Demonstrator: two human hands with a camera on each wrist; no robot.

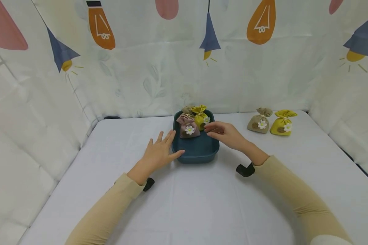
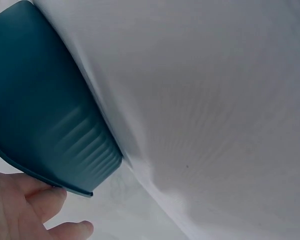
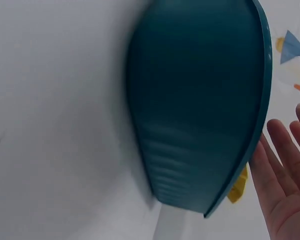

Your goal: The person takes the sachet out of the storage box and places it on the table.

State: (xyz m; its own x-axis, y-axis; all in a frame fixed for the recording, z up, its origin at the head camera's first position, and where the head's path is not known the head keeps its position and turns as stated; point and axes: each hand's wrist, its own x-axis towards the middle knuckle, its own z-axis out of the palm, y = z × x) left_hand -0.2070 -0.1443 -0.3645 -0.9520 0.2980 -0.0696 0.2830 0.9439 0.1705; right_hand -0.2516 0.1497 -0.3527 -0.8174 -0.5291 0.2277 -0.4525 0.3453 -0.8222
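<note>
A dark teal plastic basin (image 1: 199,148) stands toward the back of the table. Gathered in its far half are a pinkish drawstring sachet (image 1: 184,128) with a white flower, a yellow sachet (image 1: 198,118), and a beige sachet (image 1: 188,109) partly hidden behind them. My left hand (image 1: 157,154) is spread at the basin's left side, its fingertips at the rim in the left wrist view. Over the right rim, close to the yellow sachet, my right hand (image 1: 226,133) has loosely bent fingers and nothing in its grasp; the right wrist view shows its fingers (image 3: 285,165) beside the rim.
Right of the basin, a second beige sachet (image 1: 257,124) and another yellow sachet (image 1: 278,127) stand side by side near the table's back edge. A white cloth covers the table (image 1: 202,204). A patterned curtain (image 1: 178,78) hangs behind and along both sides.
</note>
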